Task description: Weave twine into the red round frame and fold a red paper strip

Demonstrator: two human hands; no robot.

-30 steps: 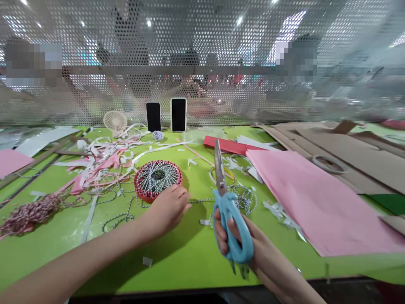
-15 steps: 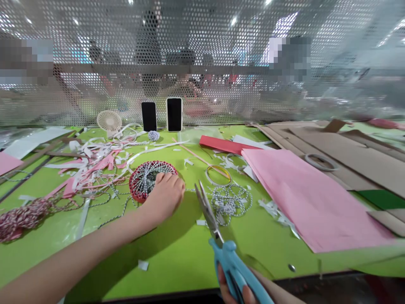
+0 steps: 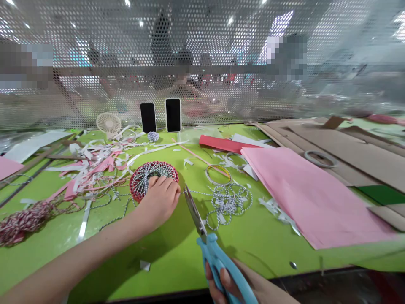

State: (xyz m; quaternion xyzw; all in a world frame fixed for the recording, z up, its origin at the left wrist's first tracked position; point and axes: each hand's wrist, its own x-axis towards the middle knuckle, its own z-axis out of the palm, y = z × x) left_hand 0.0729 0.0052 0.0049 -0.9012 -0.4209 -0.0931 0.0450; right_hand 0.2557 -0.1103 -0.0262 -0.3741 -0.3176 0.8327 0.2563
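Woven disc [image 3: 142, 181], red round its rim, lay on the green tabletop [image 3: 177, 266] before my head camera, and I took it as the centre of a dial with myself at 6. My left hand [image 3: 163, 196] came over its edge at about 4 o'clock, knuckles up, fingers curled and pressed together on a black-and-white cord [image 3: 198, 193]; just where thumb met finger I couldn't see. Toward 3 o'clock that cord ran nearly straight into a loose tangle [image 3: 228, 201], so I suppose the pinch was there to steady the short stretch beside the disc. My right hand [image 3: 228, 280], between 4 and 5 o'clock, had its fingers wrapped round the blue handles of the scissors [image 3: 206, 240], the blades slanting toward 11 with their tips slightly apart, right by my left fingertips. Held low from my own side, they pointed across the cord's line, which I'd judge the handiest angle; whether the cord lay between the blades I couldn't tell. Pink sheets [image 3: 297, 190] lay flat farther out at 3, paper scraps [image 3: 106, 162] at 10, and two phones [image 3: 148, 118] stood upright around 12, perhaps set back to leave elbow room.
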